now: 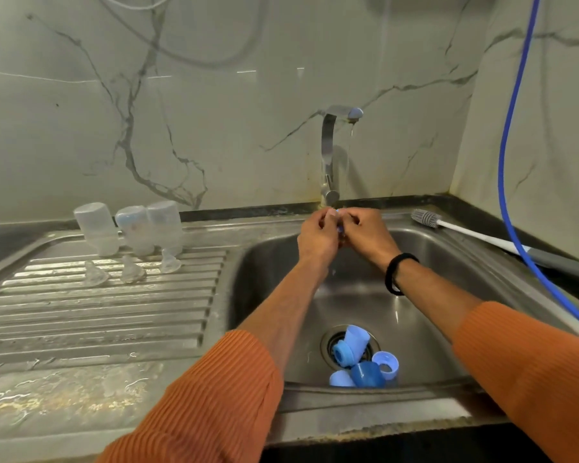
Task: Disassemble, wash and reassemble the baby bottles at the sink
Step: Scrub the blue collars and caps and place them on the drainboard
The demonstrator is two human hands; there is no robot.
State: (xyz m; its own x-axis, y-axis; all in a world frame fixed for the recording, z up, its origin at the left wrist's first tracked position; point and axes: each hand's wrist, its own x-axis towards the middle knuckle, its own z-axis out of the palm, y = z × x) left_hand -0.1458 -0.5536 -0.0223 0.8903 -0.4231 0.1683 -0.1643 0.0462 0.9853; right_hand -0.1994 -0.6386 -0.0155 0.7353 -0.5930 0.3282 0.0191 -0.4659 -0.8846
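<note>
Blue bottle part – orientation unclear – pinched between both hands: left hand, right hand, over sink.

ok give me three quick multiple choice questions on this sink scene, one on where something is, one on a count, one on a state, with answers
1. Where does the bottle brush lie?
A. in the basin
B. on the sink's rim right of the tap
C. on the drainboard

2. How many clear bottle bodies stand on the drainboard?
A. one
B. three
C. five

3. How do the bottle bodies stand?
A. upside down
B. on their sides
C. upright with caps on

Answers:
1 B, its grey head rests on the rim right of the tap.
2 B, three stand in a row behind three clear teats.
3 A, their wide closed bases point up.
</note>
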